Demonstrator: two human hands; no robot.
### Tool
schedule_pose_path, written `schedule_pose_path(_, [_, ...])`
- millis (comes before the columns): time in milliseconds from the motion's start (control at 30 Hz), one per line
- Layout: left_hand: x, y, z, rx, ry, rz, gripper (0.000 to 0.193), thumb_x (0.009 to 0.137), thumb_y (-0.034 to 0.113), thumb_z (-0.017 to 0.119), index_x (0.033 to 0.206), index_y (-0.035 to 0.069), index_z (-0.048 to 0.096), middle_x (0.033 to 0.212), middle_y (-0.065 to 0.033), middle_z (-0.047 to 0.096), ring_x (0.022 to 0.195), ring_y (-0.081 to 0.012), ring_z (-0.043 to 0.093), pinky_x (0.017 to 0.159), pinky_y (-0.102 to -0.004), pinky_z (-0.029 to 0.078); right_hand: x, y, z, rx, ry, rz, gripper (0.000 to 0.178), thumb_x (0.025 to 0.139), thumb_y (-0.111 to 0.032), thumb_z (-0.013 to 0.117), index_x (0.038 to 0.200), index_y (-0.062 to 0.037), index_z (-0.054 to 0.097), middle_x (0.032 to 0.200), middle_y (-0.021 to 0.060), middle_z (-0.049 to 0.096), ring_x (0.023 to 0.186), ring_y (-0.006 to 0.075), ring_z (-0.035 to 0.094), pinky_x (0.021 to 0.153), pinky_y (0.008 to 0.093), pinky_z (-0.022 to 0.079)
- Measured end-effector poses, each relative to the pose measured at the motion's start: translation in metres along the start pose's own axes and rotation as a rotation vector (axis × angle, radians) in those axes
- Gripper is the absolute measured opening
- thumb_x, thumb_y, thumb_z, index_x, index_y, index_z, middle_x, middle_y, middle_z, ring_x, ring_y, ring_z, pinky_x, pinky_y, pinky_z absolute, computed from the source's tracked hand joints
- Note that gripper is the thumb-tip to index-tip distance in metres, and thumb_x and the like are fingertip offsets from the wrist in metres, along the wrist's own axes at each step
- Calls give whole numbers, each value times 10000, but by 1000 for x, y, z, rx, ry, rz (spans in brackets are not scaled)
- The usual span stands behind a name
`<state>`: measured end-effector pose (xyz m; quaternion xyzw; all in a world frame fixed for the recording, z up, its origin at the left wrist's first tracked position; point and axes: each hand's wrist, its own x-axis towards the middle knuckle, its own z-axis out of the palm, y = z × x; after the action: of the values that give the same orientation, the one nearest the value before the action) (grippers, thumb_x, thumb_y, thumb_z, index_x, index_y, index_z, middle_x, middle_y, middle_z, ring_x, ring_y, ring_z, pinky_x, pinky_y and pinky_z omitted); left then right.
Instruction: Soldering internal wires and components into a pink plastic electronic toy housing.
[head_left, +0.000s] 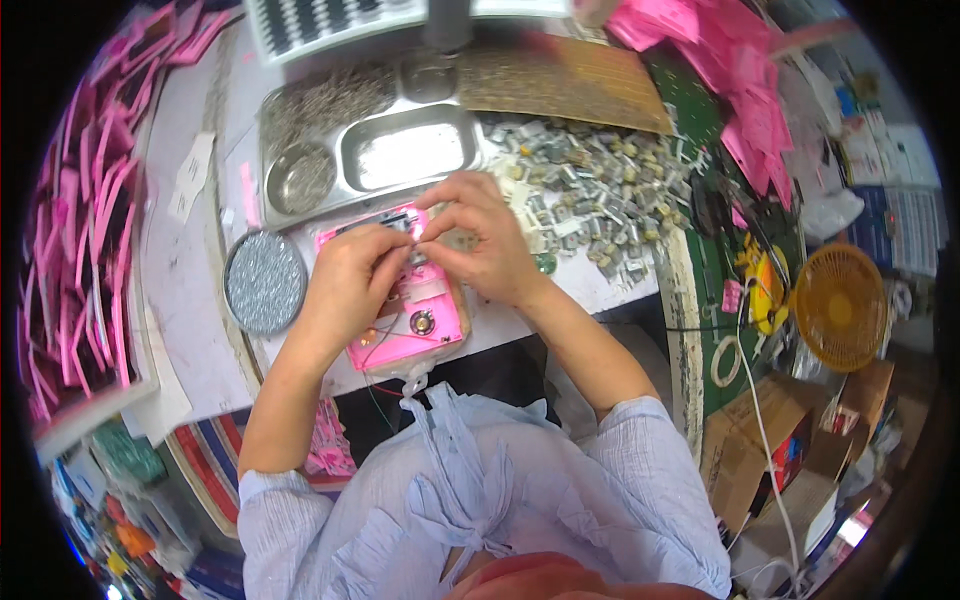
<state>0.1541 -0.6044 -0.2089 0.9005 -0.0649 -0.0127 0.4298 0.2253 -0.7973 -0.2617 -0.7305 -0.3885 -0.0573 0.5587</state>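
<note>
Blouse [620, 500]; pink casing [428, 292] under left grip [350, 275]

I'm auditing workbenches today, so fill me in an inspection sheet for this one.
Surface: white table, visible between the things on it.
Work items: pink casing with a dark round part on it; metal tray beyond it.
Clutter: heap of small metal parts right of the tray; round dish of small grey pieces at left.
Hands: left hand and right hand bring their fingertips close together over the casing; anything pinched is too small to tell.
Cables: white cable hanging at right.
Surroundings: pink pieces massed at far left; orange-brown basket and cardboard box at right.
</note>
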Motion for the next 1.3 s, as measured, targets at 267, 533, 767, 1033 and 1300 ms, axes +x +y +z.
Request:
schedule_pose_path(267, [-21,-26,10,-25,57,-74,84,915,12,673,969,-27,724,804,-109,676,694,-185,654,675,-306,518,-83,-17,-104,53,234,431,223,882,-98,758,1079,-83,656,1052,46,671,1014,183,623,851,325,522])
schedule_pose_path(533, [-34,-25,13,-183,168,-131,96,967,16,651,1012,-46,708,801,-52,666,687,-96,626,621,-246,505,-145,-34,-214,438,1168,508,521,959,-92,675,1387,-52,380,958,54,614,761,117,593,608,264,480])
schedule_pose_path(767, [-28,-30,13,-45,183,-32,119,920,33,668,1015,-17,720,831,-83,697,692,-136,651,650,-295,532,-109,35,-279,192,1285,549,415,886,-66,780,1249,-72,579,905,15,608,517,75,463,423,213,321])
schedule_pose_path(1033, [-25,-12,11,-257,167,-238,105,929,40,682,1018,-15,700,810,-52,714,694,-92,682,632,-248,546,-179,-45,-285,152,1369,276,168,961,-163,609,847,-136,489,621,-26,370,510,68,328,464,234,266])
schedule_pose_path(1300, [-23,-15,19,-411,124,-336,122,938,40,663,1034,-32,686,824,-50,716,700,-89,686,631,-243,551,-103,-45,-125,471,698,380,185,943,-92,613,1118,-66,561,817,20,540,612,69,430,506,220,343])
